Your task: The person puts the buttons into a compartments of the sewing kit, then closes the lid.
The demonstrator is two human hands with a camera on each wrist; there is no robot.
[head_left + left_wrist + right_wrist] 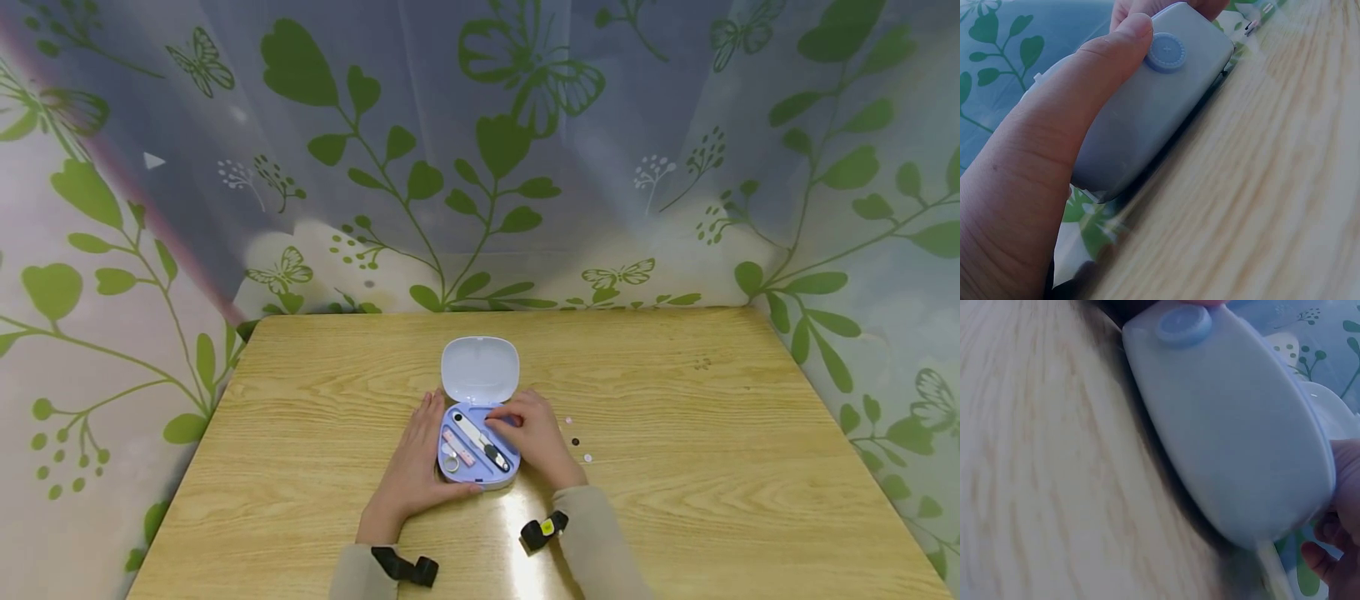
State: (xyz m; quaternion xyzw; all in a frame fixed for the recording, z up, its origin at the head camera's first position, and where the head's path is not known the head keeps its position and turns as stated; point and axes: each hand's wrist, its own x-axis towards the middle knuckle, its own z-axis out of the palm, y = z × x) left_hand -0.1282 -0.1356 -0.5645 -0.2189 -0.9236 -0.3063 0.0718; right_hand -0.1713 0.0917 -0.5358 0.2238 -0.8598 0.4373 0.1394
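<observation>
A pale blue sewing box [450, 475] lies with its lid [480, 369] raised at the back. My left hand [412, 458] holds it, fingers along the left side and thumb across the front, beside the round catch [1166, 53]. My right hand [536, 433] reaches over the right rim, and thumb and forefinger pinch what looks like a small dark button [487, 418] above the right compartment; the fingers partly cover it. In the tray lie white-and-black thread snips [480, 440], a pink-and-white strip [458, 447] and a silver ring [451, 462].
On the wooden table [712, 467], right of the box, lie a pinkish button [568, 420], a black button [575, 442] and a white button [587, 457]. A leaf-patterned curtain [420, 179] hangs behind the table and at its sides.
</observation>
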